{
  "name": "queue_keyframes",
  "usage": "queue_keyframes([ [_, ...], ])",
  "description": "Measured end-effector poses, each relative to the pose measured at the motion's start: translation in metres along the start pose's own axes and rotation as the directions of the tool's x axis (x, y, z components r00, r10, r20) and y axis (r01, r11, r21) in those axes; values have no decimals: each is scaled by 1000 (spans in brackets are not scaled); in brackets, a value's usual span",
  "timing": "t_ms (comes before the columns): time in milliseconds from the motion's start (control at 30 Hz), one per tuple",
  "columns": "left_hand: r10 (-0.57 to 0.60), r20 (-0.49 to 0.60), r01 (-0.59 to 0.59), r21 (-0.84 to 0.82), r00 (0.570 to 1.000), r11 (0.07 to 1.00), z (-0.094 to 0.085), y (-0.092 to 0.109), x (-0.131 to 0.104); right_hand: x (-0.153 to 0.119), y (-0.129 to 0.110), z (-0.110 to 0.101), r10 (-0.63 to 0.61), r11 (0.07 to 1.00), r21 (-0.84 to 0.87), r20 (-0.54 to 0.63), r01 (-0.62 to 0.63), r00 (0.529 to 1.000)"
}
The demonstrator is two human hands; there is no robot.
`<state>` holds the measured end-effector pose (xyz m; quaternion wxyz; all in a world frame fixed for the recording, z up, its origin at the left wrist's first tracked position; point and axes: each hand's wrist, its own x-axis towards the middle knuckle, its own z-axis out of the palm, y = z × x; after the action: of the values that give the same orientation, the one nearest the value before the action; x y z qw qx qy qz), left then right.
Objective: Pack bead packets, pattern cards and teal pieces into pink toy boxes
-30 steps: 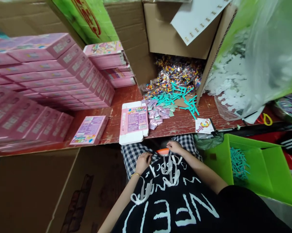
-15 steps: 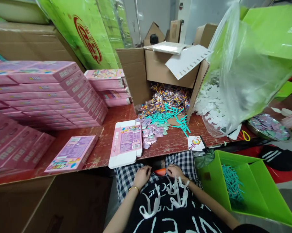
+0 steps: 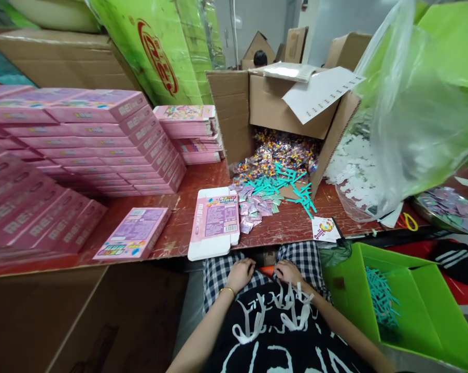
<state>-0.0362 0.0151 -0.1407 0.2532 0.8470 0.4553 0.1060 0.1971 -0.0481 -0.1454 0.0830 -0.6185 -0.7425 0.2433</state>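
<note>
Both hands lie in the lap, below the table's front edge. My left hand (image 3: 240,274), with a bracelet at the wrist, rests on checked trousers (image 3: 214,269), its fingers curled in. Close beside it, my right hand (image 3: 288,271) rests the same way, also curled, and no object shows in either. Between the hands lies something orange (image 3: 267,270), only partly visible. Just above on the table is a flat, unfolded pink carton (image 3: 216,223). Small purple sachets (image 3: 253,212), teal sticks (image 3: 272,181) and a picture card (image 3: 325,229) lie to its right.
Stacked pink boxes (image 3: 101,140) fill the table's left, with one closed box (image 3: 135,233) in front. An open cardboard box (image 3: 234,114) holds bead packets (image 3: 280,147). At right are a plastic bag (image 3: 397,114) of white pieces and a green bin (image 3: 416,295) with teal sticks.
The camera view has turned slightly left, so everything appears shifted to the right. My hands stay resting in the lap, and nothing on the table has moved.
</note>
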Motion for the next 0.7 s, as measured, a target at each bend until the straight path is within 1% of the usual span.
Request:
queue_keyframes([
  [133,-2,-16,2,-1,1000,1000,-4,0,-4,8,-6,2,-36,999,17,20,35,999],
  [300,8,-22,-8,-4,1000,1000,-7,-4,3,10,-7,-1,-34,999,24,15,34,999],
  [467,15,-8,-15,19,1000,1000,-1,-5,9,4,0,-2,-8,998,66,-44,11,999],
  [600,16,-7,-15,38,1000,999,-2,-11,4,8,-5,-1,-6,993,118,-102,18,995],
  [667,8,-22,-7,44,1000,999,-5,-16,1,13,-6,-6,20,990,144,-160,3,987],
  [700,2,-35,0,47,999,999,-6,-18,-1,14,-3,-10,54,987,157,-206,-21,977],
])
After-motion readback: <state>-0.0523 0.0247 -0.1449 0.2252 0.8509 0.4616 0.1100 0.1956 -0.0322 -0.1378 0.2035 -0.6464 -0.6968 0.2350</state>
